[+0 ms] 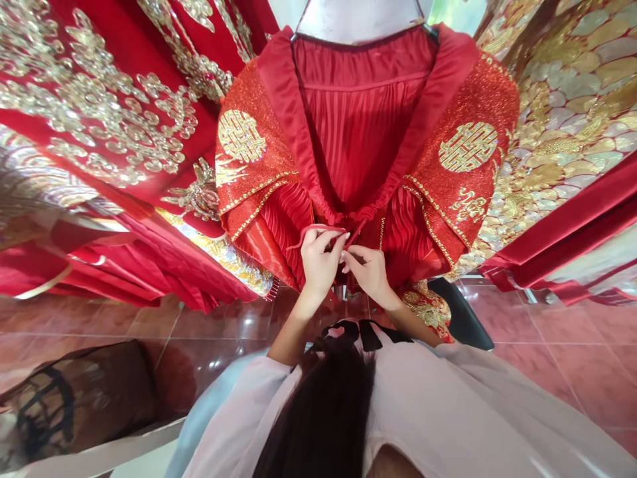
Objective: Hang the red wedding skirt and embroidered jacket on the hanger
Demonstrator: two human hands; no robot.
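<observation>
Item: cord (312,230), red, at the front closure of the jacket (462,172) on a mannequin (358,16), mid-frame. Left hand (320,263): fingers pinched on the cord's loop. Right hand (369,273): fingertips nipped on the other strand, touching the left hand. Handling, as judged: keep both strands equally taut and close to the pleated cloth (358,133), clear of the gold trim. Containers: one brown bag (79,395), lower left; contents hidden

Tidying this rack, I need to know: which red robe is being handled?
The middle robe on the mannequin: left hand and right hand pinch its cord. The left robe and right robe hang untouched.
</observation>
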